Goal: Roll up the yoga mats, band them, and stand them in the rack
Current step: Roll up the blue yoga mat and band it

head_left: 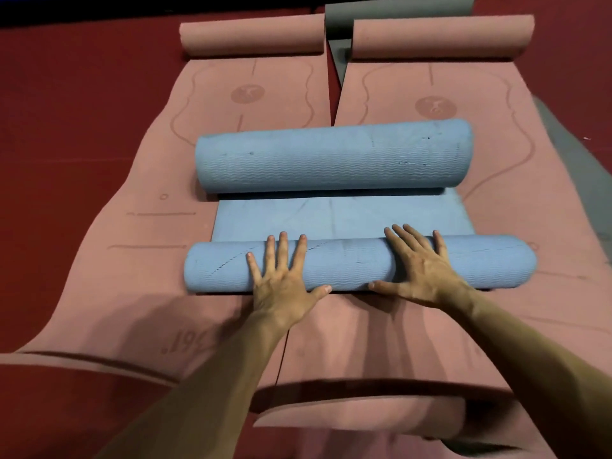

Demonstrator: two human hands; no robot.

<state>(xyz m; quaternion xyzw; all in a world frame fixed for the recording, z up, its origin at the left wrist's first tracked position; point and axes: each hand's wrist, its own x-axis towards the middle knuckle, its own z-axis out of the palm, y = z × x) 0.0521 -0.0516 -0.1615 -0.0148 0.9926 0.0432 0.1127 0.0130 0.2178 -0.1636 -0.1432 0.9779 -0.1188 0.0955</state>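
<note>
Near field: your left hand (284, 283) and right hand (422, 273) both lie palm-down on the near roll (480, 263) of the blue yoga mat (341, 217); the fingers of each are straight and spread over the top of the roll, the thumbs rest low on its near side, and neither hand grips anything; the left hand sits a little left of the roll's middle, the right hand just right of it, the two well apart.

Middle field: beyond the fingertips a short flat strip of the blue yoga mat is exposed; it ends at the far roll (331, 157), thicker than the near one and parallel to it; the mat is thus coiled from both ends, and no band shows on either roll.

Surface: the blue yoga mat lies across two pink mats laid side by side, the left pink mat (139, 260) and the right pink mat (530, 200), whose seam runs between your forearms; their near ends curl upward just below you; both carry printed guide lines and a round emblem.

Far field: each pink mat ends in its own rolled end, left (251, 36) and right (443, 36); a grey mat (397, 9) lies between and behind them; a red floor (66, 111) surrounds everything.
</note>
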